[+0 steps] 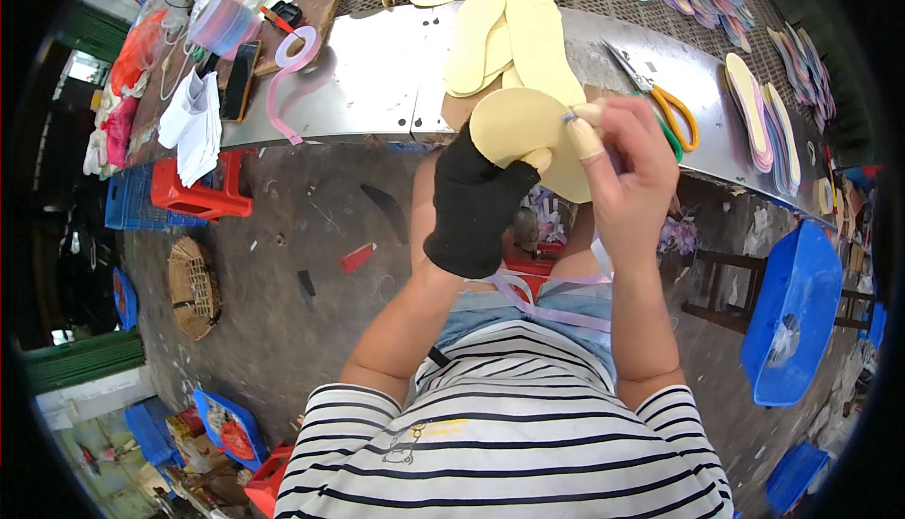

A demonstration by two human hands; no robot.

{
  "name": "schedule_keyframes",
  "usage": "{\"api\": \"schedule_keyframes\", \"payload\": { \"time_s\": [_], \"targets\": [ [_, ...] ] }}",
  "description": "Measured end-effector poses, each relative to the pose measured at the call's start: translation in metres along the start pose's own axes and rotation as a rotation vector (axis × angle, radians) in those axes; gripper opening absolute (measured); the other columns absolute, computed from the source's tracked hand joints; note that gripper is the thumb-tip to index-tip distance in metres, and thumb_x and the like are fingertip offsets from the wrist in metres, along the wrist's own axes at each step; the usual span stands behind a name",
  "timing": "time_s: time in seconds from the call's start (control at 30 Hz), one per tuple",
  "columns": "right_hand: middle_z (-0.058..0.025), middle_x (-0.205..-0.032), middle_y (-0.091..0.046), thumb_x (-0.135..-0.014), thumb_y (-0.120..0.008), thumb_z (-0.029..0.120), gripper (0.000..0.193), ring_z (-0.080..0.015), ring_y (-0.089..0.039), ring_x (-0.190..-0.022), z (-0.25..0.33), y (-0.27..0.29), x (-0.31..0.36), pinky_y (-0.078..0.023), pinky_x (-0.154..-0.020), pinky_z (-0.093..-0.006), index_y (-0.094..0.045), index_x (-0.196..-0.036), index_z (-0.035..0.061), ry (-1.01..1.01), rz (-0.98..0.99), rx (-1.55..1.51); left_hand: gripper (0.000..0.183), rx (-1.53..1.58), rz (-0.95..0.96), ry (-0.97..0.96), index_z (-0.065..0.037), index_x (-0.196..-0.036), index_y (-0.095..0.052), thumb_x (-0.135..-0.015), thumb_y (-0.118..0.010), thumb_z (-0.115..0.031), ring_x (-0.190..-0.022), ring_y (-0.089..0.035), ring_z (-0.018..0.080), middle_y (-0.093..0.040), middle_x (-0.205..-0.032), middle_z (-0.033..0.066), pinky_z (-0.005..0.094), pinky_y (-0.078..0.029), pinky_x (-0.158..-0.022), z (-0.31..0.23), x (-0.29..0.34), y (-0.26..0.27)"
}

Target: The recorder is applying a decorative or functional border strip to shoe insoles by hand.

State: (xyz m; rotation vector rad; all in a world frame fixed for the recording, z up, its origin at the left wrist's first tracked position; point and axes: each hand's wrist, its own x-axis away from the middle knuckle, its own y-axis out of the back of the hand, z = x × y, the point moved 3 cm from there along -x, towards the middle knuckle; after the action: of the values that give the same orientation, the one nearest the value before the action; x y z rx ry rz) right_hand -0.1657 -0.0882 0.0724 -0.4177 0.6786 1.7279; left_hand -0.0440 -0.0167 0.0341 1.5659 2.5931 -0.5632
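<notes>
Just above the counter (377, 76) edge, my gloved left hand (476, 203) gripped the cream insole (523, 128) while my right hand (627, 175) pinched lilac tape (551, 312) onto its rim. Best kept the tape taut, I figured, pressing bit by bit.

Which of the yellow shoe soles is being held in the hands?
The pale yellow insole at the table's near edge: the gloved left hand grips it and the right hand pinches its edge. The others lie loose on the metal table.

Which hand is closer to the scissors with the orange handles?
The right hand. It is just left of the scissors, pinching the yellow insole. The gloved left hand holds the insole from farther left.
</notes>
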Motion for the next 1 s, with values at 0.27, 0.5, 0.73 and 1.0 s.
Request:
{"api": "schedule_keyframes", "payload": {
  "time_s": [0.27,0.5,0.73,1.0],
  "targets": [
    [0.0014,-0.075,-0.052,-0.074,-0.059,0.001,0.006,-0.0052,-0.041,-0.059,-0.015,-0.006,-0.005,-0.031,-0.053,-0.0196,-0.055,-0.079,0.0014,-0.001,0.294,-0.151,0.025,-0.02,0.264,0.022,-0.001,-0.102,-0.063,-0.077,-0.066,-0.002,-0.09,-0.059,0.0122,-0.064,-0.101,0.0055,0.0255,-0.047,-0.078,-0.012,-0.039,0.001],
    [0.0041,-0.081,-0.055,-0.086,-0.059,0.012,0.012,0.0032,-0.038,-0.052,-0.019,0.0,0.005,-0.019,-0.04,-0.0164,-0.062,-0.096,0.0061,-0.829,0.324,-0.632,0.015,-0.034,0.197,0.11,0.002,-0.091,-0.065,-0.077,-0.067,-0.004,-0.079,-0.063,0.0147,-0.068,-0.087,0.0081,0.0269,-0.05,-0.073,-0.024,-0.05,0.003],
    [0.0001,-0.086,-0.054,-0.075,-0.066,-0.002,0.01,-0.0036,-0.048,-0.057,-0.02,0.004,0.015,-0.039,-0.053,-0.0179,-0.062,-0.084,-0.0017,-0.255,0.159,-0.167,0.014,0.034,0.13,0.134,0.004,-0.091,-0.063,-0.079,-0.065,-0.003,-0.078,-0.065,0.0165,-0.067,-0.081,0.0124,0.0276,-0.052,-0.069,-0.028,-0.044,-0.002],
    [0.002,-0.073,-0.056,-0.08,-0.064,0.006,0.009,-0.0018,-0.048,-0.06,-0.032,-0.007,0.02,-0.036,-0.051,-0.017,-0.059,-0.08,-0.0022,-0.418,0.292,-0.416,0.025,-0.092,0.139,0.155,0.002,-0.098,-0.062,-0.079,-0.065,-0.015,-0.079,-0.062,0.0146,-0.067,-0.087,0.0119,0.0276,-0.049,-0.071,-0.028,-0.046,-0.005]
  ]
}}
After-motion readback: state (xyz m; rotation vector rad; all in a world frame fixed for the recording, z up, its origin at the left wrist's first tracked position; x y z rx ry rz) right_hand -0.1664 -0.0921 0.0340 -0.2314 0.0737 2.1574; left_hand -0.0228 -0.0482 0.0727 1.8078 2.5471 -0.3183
